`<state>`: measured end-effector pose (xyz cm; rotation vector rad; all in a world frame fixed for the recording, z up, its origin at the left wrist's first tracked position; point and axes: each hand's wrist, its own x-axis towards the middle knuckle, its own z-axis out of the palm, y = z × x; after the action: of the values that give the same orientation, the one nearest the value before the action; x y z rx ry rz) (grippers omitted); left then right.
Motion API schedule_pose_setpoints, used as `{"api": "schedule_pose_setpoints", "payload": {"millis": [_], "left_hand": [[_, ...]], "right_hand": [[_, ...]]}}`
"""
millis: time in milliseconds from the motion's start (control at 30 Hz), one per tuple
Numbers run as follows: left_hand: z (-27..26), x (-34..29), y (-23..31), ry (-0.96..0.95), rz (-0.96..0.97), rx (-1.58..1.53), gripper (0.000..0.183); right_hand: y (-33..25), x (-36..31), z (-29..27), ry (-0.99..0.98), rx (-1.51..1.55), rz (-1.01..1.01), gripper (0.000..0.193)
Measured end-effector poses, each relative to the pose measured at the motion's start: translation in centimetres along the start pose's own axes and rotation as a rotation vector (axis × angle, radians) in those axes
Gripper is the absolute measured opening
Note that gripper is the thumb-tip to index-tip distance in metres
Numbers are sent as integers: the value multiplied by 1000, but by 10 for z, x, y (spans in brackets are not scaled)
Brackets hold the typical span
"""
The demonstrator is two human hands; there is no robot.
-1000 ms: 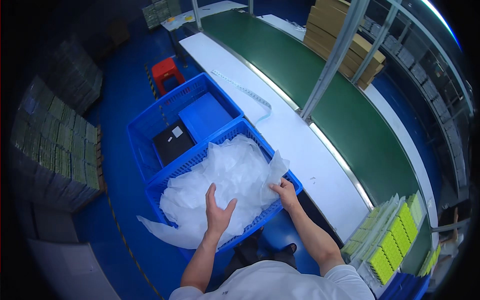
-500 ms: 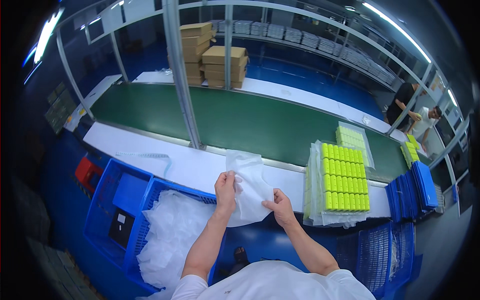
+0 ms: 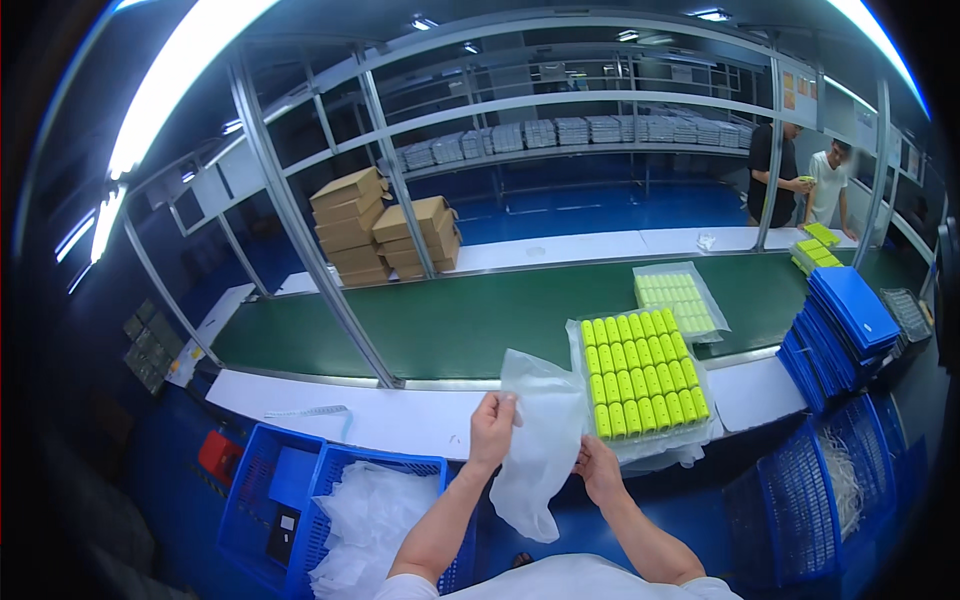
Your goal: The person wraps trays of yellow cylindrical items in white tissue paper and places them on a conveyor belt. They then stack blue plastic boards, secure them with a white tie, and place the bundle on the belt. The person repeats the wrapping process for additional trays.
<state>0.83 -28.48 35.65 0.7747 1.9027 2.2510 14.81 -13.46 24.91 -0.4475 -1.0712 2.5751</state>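
A translucent white plastic bag (image 3: 543, 430) hangs between my two hands above the front edge of the white bench. Its upper left edge is pinched in my left hand (image 3: 492, 430). On the other side, my right hand (image 3: 597, 466) grips the bag's right edge with its fingers closed. Just beyond my right hand lies a stack of bagged trays, topped by rows of yellow-green cylindrical pieces (image 3: 640, 375). Part of the bag comes close to that stack's left side.
Behind the bench (image 3: 400, 405) runs a green conveyor belt (image 3: 480, 315), bearing another bagged tray (image 3: 682, 296). A blue crate (image 3: 385, 462) of white bags stands lower left. Blue folded sheets (image 3: 840, 325) are piled at right. Metal posts (image 3: 310, 230) rise along the belt. Two people stand far right.
The view has tilted up and shifted. The bag is now held higher and nearer to the yellow-green pieces, hanging longer and more upright. Both hands still grip it.
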Motion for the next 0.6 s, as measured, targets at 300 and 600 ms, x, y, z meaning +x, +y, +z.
{"api": "schedule_pose_setpoints", "payload": {"millis": [300, 600], "left_hand": [[14, -41, 17, 28, -65, 115, 24], [3, -53, 1, 192, -66, 124, 23]], "right_hand": [[-39, -26, 44, -395, 373, 93, 57], [-80, -43, 19, -296, 154, -32, 41]]}}
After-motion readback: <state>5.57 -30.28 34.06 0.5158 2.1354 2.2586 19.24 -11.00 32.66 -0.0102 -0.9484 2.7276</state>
